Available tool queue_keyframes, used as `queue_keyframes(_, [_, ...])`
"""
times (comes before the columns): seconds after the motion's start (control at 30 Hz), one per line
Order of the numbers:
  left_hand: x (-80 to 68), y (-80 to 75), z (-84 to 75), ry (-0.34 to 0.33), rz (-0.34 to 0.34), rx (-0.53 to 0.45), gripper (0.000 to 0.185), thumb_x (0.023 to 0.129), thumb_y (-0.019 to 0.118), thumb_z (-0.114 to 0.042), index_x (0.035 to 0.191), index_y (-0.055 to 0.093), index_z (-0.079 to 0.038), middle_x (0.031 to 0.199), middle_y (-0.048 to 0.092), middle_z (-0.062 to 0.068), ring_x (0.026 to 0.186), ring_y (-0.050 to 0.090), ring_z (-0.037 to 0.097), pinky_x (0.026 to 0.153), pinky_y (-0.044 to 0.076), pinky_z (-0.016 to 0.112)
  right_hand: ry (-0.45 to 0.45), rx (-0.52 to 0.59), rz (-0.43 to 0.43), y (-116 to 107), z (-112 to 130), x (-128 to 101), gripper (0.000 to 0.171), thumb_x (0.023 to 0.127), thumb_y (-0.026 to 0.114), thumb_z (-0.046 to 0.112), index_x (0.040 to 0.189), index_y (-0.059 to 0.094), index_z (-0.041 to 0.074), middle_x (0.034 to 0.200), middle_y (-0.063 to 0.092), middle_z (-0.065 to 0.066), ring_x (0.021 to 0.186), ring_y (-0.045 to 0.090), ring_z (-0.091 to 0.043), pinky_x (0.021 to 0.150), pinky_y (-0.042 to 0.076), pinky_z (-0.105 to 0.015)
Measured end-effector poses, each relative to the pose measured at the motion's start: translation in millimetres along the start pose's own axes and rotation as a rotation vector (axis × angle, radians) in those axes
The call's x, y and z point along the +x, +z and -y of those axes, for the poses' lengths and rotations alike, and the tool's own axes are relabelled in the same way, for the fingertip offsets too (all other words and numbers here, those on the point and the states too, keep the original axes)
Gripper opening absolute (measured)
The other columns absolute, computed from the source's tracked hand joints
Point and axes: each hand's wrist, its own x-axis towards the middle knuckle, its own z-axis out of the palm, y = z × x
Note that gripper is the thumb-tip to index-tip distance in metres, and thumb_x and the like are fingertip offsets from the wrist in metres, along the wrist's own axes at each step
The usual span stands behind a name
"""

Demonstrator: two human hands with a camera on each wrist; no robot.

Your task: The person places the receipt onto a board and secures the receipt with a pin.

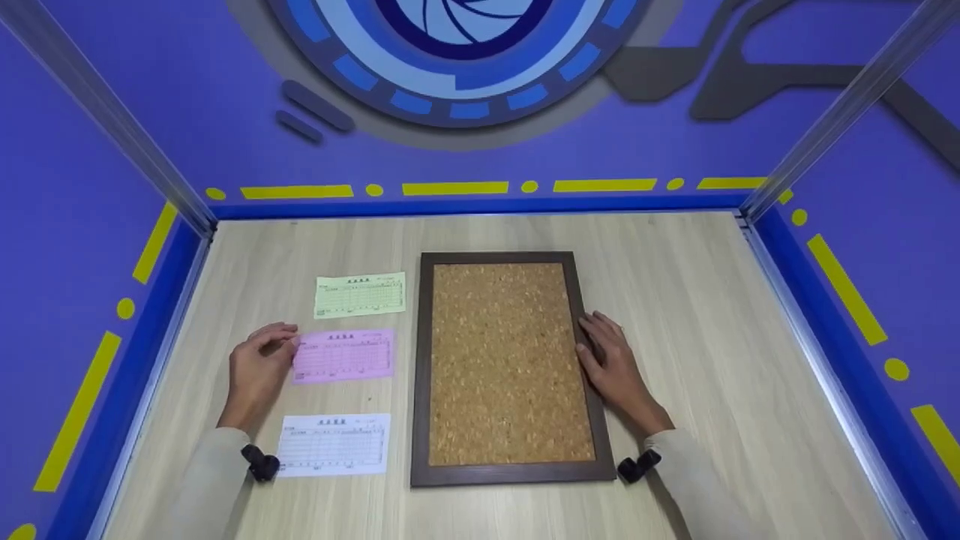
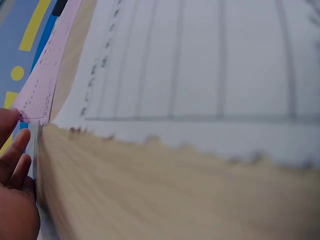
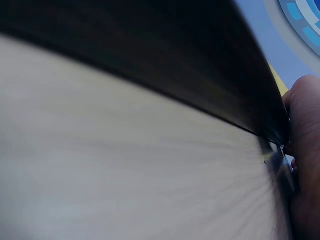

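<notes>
My left hand (image 1: 259, 367) is at the left edge of a pink printed form slip (image 1: 345, 356), with thumb and forefinger pinching its upper left corner. In the left wrist view, the fingertips (image 2: 9, 120) meet that pink corner. A green form slip (image 1: 360, 295) lies above it and a white one (image 1: 334, 445) below it, all flat on the table. My right hand (image 1: 615, 367) rests against the right side of a cork board (image 1: 514, 360) with a dark brown frame (image 1: 514, 474). Its fingertips and thumb touch the frame's edge; the right wrist view shows the frame's dark side up close.
The light wood-grain table (image 1: 697, 300) is walled in by blue panels with yellow marks at the back and both sides. Metal posts (image 1: 127, 127) stand at the corners. Black wrist devices (image 1: 261, 463) sit at both sleeves, the left one beside the white slip.
</notes>
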Motion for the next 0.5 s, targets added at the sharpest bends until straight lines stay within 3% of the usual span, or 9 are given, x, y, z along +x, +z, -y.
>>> queue_keyframes(0.23, [-3.5,-8.6,-6.6,-0.050,-0.025,0.002,0.023,0.110,0.069,-0.014,0.126,0.077,0.001,0.126,0.073,0.018,0.110,0.069,0.021,0.084,0.057,0.015,-0.041,-0.011,-0.016,1.6,-2.4,0.1,0.046,0.110,0.068,0.011,0.152,0.061,-0.006,0.160,0.056,-0.026,0.157,0.041,-0.045,0.125,0.035,-0.062])
queue_keyframes(0.5, [1.0,-18.2,-15.8,-0.063,-0.045,0.010,0.020,0.108,0.070,-0.009,0.121,0.076,0.005,0.116,0.074,0.021,0.091,0.069,0.014,0.073,0.056,0.018,-0.036,-0.011,-0.009,0.7,-2.5,-0.4,0.047,0.110,0.068,0.012,0.152,0.060,-0.005,0.161,0.055,-0.025,0.158,0.041,-0.043,0.126,0.035,-0.061])
